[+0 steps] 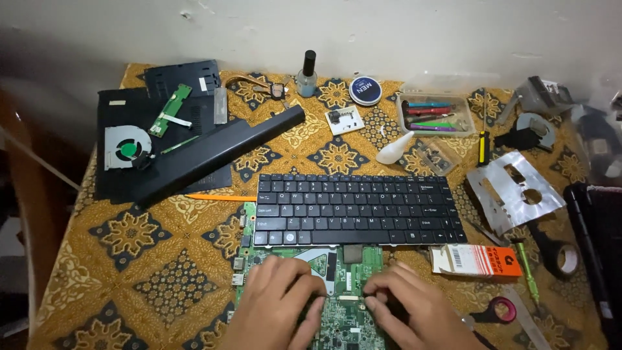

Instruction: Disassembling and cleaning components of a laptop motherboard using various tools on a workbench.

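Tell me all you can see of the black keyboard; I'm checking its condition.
The black keyboard is a flat, loose laptop keyboard, plastic by the look, with white-lettered keys in rows, none visibly missing. It lies face up, level, across the far part of the green circuit board on the patterned cloth. Neither hand touches it.

Bare cloth [129, 272] lies open left of the hands; keyboard [356, 210] blocks ahead, carton [476, 260] right.

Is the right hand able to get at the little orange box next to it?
Probably yes. The right hand rests on the green circuit board, and the orange box lies just beside it on the tablecloth, with nothing between them.
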